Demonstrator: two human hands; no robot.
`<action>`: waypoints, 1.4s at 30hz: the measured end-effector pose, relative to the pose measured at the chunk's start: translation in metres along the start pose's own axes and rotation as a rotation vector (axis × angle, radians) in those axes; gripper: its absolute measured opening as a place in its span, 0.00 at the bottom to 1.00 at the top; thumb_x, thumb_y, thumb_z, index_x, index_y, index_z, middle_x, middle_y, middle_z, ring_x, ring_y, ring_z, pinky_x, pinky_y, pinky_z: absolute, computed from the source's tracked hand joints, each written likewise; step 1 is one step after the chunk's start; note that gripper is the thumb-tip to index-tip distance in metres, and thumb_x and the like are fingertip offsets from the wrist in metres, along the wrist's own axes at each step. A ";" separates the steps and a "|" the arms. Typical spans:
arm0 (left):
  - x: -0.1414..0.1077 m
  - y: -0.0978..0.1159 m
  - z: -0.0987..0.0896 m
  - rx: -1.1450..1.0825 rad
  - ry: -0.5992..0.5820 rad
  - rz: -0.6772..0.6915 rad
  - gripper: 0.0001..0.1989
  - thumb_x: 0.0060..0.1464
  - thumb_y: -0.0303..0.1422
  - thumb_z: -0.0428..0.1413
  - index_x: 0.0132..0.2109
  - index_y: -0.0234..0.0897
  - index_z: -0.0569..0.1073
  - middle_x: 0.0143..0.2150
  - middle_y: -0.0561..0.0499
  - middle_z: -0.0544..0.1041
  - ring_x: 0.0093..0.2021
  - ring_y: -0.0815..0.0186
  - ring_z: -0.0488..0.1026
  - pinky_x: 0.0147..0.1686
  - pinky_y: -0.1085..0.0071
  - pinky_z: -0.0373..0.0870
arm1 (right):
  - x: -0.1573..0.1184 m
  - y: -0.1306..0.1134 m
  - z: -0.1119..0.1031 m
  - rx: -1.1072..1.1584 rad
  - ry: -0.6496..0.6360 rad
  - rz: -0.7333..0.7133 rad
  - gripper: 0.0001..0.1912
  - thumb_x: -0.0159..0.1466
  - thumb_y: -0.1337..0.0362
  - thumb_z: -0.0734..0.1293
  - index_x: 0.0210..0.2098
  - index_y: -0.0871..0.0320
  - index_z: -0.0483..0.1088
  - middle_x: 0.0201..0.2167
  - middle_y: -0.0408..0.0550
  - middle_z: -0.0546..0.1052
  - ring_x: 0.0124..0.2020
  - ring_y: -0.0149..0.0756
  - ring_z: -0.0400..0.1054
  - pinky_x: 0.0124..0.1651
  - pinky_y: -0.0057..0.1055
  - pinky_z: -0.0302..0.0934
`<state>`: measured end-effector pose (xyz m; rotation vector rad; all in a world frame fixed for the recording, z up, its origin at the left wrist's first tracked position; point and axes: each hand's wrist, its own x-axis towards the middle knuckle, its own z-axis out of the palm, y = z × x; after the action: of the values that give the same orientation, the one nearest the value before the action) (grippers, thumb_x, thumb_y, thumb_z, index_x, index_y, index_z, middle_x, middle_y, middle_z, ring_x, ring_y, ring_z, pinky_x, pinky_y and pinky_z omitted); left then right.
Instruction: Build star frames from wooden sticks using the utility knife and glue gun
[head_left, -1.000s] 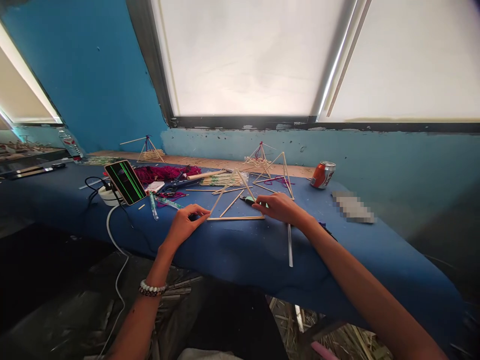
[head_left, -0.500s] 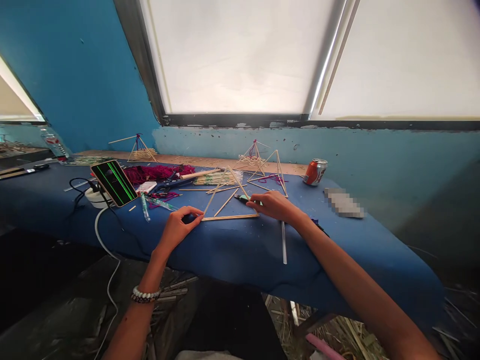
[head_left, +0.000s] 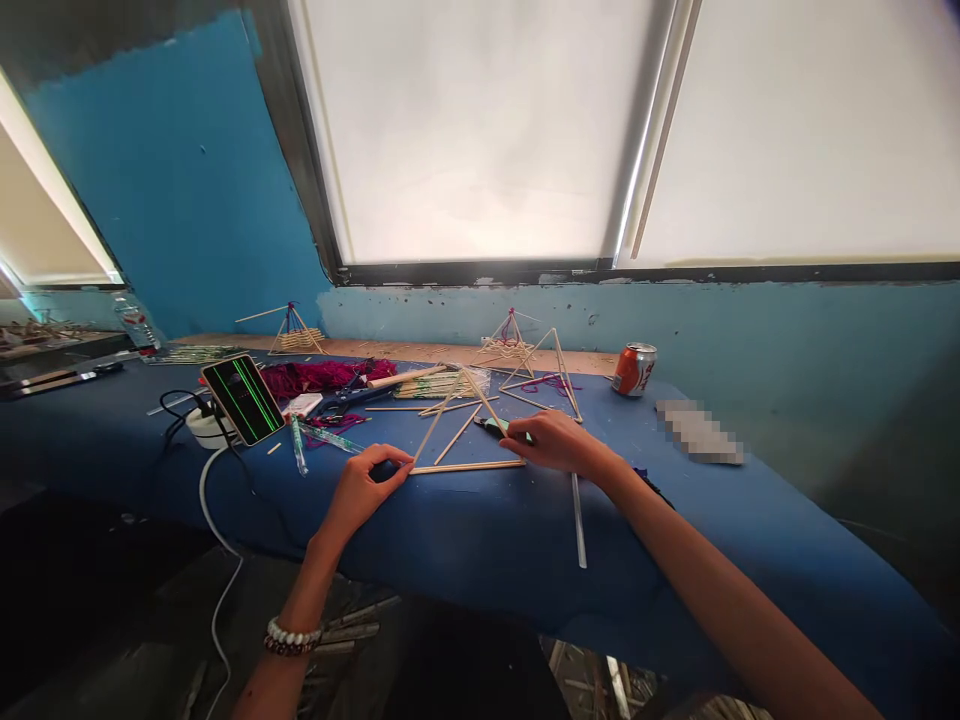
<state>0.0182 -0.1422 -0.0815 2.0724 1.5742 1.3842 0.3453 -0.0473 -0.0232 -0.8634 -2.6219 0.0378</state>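
A triangle of thin wooden sticks [head_left: 469, 466] lies near the front of the blue-covered table [head_left: 480, 525]. At its left corner my left hand [head_left: 373, 475] pinches the stick ends between thumb and fingers. My right hand [head_left: 551, 440] grips the right slanting stick [head_left: 486, 400] close to the right corner. A green and black cutter [head_left: 490, 427] lies just behind my right fingers, partly hidden by them. One loose stick [head_left: 457, 435] shows inside the triangle. Beyond it stands a stick pyramid frame [head_left: 559, 362] with purple string at its base.
A phone [head_left: 242, 398] leans on a white round charger [head_left: 206, 428] at left. Purple string [head_left: 319, 378], bundled sticks [head_left: 442, 384] and stick pyramids [head_left: 296, 335] lie behind. A soda can [head_left: 634, 370] and a blurred object [head_left: 699, 432] are at right, a clear strip [head_left: 578, 520] in front.
The camera view has tilted upward, so everything sits lower in the picture. Both hands keep their hold on the triangle's corners.
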 end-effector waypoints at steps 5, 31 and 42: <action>0.001 0.004 -0.002 0.008 -0.013 -0.011 0.09 0.57 0.40 0.61 0.39 0.41 0.80 0.40 0.50 0.81 0.42 0.60 0.77 0.46 0.65 0.70 | -0.001 -0.001 -0.001 -0.003 0.010 -0.005 0.19 0.71 0.52 0.61 0.29 0.55 0.73 0.20 0.43 0.71 0.21 0.29 0.57 0.29 0.29 0.44; 0.063 0.077 0.043 -0.577 -0.167 -0.050 0.21 0.62 0.52 0.52 0.43 0.37 0.74 0.25 0.56 0.65 0.23 0.70 0.64 0.24 0.74 0.65 | 0.001 0.007 -0.011 -0.085 0.141 0.153 0.23 0.75 0.54 0.54 0.35 0.57 0.75 0.23 0.46 0.74 0.26 0.34 0.66 0.31 0.30 0.43; 0.064 0.087 0.048 -0.760 -0.107 -0.260 0.18 0.58 0.50 0.50 0.36 0.40 0.61 0.31 0.54 0.74 0.23 0.67 0.76 0.16 0.77 0.62 | -0.003 0.007 -0.017 0.046 0.333 0.116 0.23 0.75 0.54 0.54 0.35 0.57 0.74 0.26 0.48 0.79 0.27 0.34 0.73 0.32 0.27 0.51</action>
<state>0.1112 -0.1078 -0.0175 1.4051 0.9947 1.4379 0.3575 -0.0454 -0.0098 -0.9177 -2.2527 -0.0138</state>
